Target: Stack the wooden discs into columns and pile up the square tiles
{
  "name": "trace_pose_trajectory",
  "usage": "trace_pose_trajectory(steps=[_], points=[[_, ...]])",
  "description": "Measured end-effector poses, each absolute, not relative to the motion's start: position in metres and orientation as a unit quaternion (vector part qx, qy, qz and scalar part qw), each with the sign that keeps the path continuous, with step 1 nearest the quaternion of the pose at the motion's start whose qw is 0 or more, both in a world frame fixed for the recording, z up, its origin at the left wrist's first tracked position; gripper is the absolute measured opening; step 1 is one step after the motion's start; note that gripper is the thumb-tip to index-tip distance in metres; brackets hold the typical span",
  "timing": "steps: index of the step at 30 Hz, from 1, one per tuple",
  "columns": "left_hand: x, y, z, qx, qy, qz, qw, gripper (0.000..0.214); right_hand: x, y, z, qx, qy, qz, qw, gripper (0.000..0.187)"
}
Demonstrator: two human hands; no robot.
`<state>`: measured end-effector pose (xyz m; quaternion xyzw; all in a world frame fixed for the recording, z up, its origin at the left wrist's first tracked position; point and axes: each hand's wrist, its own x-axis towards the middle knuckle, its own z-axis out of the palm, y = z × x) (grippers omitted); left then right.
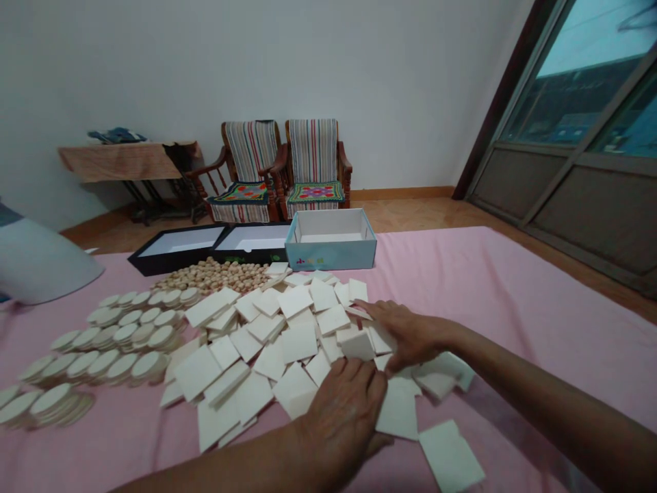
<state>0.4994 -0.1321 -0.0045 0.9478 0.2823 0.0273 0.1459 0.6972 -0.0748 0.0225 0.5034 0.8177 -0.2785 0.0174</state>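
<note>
A loose heap of white square tiles (pixel 300 342) spreads over the pink cloth. My left hand (pixel 345 414) rests against the near side of the heap, its back toward me. Its fingers are bent and pressed together among the tiles; their tips and whatever they grip are hidden. Farther right, my right hand (pixel 408 333) reaches over the heap's edge from the right. Its fingers stretch forward and its thumb points toward my left hand, with several tiles lying between them. Single tiles, such as one square tile (pixel 450 455), lie apart nearer to me.
Stacks of white round discs (pixel 148 366) line the left side. Behind lie small wooden balls (pixel 218 275), two black-edged boxes (pixel 177 250) and a light blue box (pixel 333 255). The pink cloth (pixel 441 274) covers the surface. Two wooden armchairs (pixel 313 154) stand by the wall.
</note>
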Motion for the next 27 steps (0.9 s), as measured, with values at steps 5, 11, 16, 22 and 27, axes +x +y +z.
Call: trace_pose_trajectory(steps=[5, 11, 16, 22, 27], points=[[0.501, -0.130, -0.007, 0.954, 0.255, 0.039, 0.151, 0.034, 0.694, -0.089, 0.022, 0.492, 0.822, -0.285, 0.030, 0.127], [0.490, -0.134, -0.001, 0.968, 0.224, 0.056, 0.100, 0.034, 0.698, -0.096, 0.022, 0.489, 0.817, -0.299, 0.063, 0.129], [0.470, -0.132, 0.009, 0.967, 0.232, 0.095, 0.043, 0.024, 0.703, -0.102, 0.016, 0.513, 0.809, -0.274, 0.082, 0.138], [0.443, -0.081, 0.026, 0.907, 0.361, 0.214, -0.036, 0.026, 0.698, -0.109, 0.014, 0.545, 0.808, -0.218, 0.054, 0.134], [0.446, -0.094, 0.039, 0.889, 0.352, 0.283, -0.073, 0.025, 0.694, -0.108, 0.021, 0.582, 0.792, -0.177, 0.057, 0.124]])
